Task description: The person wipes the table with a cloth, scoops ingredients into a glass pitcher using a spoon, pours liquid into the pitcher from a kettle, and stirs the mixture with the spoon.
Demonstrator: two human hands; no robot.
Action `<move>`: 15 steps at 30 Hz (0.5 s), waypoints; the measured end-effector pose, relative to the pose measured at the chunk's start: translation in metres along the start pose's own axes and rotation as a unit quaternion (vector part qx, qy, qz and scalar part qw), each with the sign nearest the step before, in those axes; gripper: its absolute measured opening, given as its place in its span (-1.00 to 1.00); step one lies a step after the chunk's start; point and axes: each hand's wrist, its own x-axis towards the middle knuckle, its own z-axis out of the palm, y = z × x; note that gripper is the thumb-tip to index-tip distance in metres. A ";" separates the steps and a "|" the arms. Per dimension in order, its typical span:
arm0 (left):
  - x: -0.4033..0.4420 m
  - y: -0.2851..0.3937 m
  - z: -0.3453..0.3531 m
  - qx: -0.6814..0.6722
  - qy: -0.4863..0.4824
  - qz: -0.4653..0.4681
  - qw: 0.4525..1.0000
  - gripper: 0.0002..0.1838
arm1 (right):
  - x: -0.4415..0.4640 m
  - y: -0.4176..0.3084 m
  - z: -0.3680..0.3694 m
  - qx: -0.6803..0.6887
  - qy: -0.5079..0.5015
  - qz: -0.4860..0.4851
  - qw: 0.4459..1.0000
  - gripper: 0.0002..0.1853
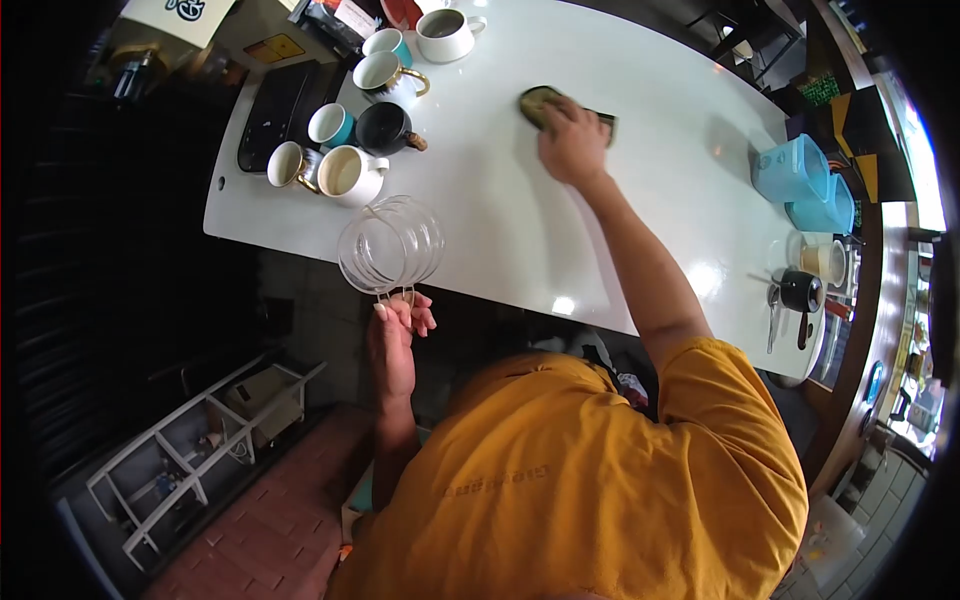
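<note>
My left hand is closed around the handles of several clear glass cups, nested and tilted sideways at the table's near edge. On the white tabletop, my right hand presses down on a dark green cloth; its far corner pokes out beyond my fingers. Closest to the glass cups is a cream mug. Around it stand a black mug, a turquoise cup and a white mug with a gold handle.
A large white mug sits at the far edge near a flat black device. To the right are blue plastic containers, a small black pot and a spoon. A metal frame stands on the floor at left.
</note>
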 end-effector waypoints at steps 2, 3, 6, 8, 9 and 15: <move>-0.002 -0.002 0.001 -0.005 0.006 0.000 1.000 -0.55 | -0.004 -0.020 0.003 0.023 -0.031 -0.045 0.998 -0.55; 0.000 -0.001 0.002 -0.009 0.008 -0.001 1.000 -0.55 | -0.002 -0.017 0.001 0.027 -0.037 -0.044 0.998 -0.54; 0.008 -0.002 0.008 -0.010 -0.012 -0.002 1.000 -0.55 | 0.003 0.016 -0.009 -0.007 -0.012 0.005 1.000 -0.53; 0.017 0.001 0.015 -0.008 -0.028 -0.005 1.000 -0.55 | 0.015 0.068 -0.013 -0.057 0.032 0.081 0.995 -0.52; 0.021 0.002 0.018 -0.006 -0.038 -0.007 0.999 -0.55 | 0.023 0.093 -0.023 -0.070 0.033 0.144 0.986 -0.50; 0.035 0.005 0.035 -0.001 -0.082 0.003 0.997 -0.55 | 0.043 0.175 -0.054 -0.116 0.020 0.284 0.952 -0.47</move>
